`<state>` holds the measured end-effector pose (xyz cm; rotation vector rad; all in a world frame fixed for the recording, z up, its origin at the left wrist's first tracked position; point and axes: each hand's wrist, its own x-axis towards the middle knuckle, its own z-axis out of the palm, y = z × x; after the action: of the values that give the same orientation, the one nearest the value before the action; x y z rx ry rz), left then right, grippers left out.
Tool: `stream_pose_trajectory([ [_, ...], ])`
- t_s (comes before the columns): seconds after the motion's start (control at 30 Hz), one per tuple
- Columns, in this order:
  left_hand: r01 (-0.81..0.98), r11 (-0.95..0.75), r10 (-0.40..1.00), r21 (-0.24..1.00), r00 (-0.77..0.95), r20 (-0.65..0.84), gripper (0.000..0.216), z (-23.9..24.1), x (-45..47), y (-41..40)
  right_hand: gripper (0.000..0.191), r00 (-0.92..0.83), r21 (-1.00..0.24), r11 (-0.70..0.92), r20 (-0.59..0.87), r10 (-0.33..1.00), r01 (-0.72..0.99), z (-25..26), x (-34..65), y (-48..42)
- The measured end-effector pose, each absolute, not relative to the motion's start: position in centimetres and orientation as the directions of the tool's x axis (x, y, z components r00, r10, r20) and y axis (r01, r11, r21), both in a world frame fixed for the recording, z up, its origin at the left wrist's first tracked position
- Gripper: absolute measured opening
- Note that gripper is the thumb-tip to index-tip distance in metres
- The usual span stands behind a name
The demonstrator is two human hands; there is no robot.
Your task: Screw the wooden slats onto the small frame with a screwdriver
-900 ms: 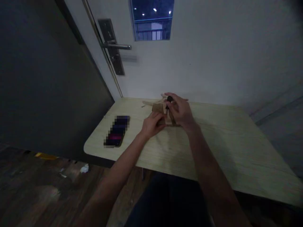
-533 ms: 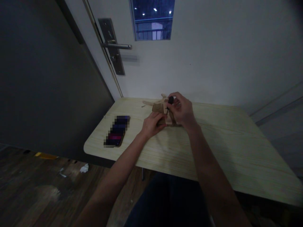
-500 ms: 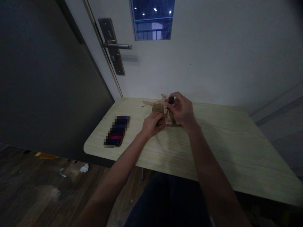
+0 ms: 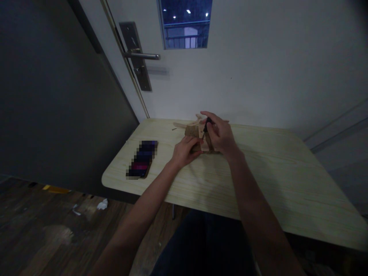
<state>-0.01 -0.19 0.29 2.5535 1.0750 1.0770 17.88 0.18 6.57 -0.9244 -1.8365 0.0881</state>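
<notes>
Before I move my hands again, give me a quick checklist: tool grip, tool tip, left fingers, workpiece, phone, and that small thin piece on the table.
1. Tool grip: ok; the right hand holds the black-handled tool, which leans.
2. Tool tip seated: cannot tell; too small and dim.
3. Left fingers clear of the tip: not ok; the left hand has its fingertips close to the shaft's lower end.
4. Workpiece steadied: ok; the left hand is on the workpiece.
5. Phone out of the way: ok; the phone lies left of both hands.
6. Small thin piece clear: ok; it lies apart from both hands.
</notes>
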Motion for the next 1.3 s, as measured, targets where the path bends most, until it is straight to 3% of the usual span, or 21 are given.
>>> stream_pose_trajectory([
  [0.17, 0.568, -0.717, 0.688, 0.405, 0.481, 0.544, 0.033, 0.33, -0.02, -0.24, 0.025, -0.106, -0.530, 0.650, 0.725, 0.680, 0.545, 6.64, 17.84, 0.27],
  [0.37, 0.570, -0.713, 0.692, 0.409, 0.478, 0.541, 0.031, 0.51, -0.04, -0.41, 0.019, -0.104, -0.484, 0.666, 0.760, 0.641, 0.568, 6.72, 17.97, 0.41],
  [0.57, 0.561, -0.724, 0.678, 0.401, 0.473, 0.563, 0.031, 0.34, 0.00, -0.32, 0.023, -0.193, -0.483, 0.673, 0.713, 0.673, 0.560, 6.67, 17.86, 0.13],
  [0.97, 0.556, -0.726, 0.678, 0.404, 0.484, 0.553, 0.031, 0.28, -0.04, -0.17, 0.032, -0.176, -0.499, 0.632, 0.685, 0.706, 0.593, 6.93, 17.85, -0.14],
  [1.17, 0.567, -0.713, 0.693, 0.413, 0.478, 0.540, 0.032, 0.24, -0.02, -0.20, 0.019, -0.121, -0.503, 0.619, 0.710, 0.694, 0.602, 6.89, 17.87, 0.10],
  [1.3, 0.559, -0.721, 0.684, 0.410, 0.479, 0.550, 0.032, 0.24, -0.06, -0.19, 0.022, -0.137, -0.476, 0.617, 0.712, 0.688, 0.627, 7.15, 17.65, -0.27],
])
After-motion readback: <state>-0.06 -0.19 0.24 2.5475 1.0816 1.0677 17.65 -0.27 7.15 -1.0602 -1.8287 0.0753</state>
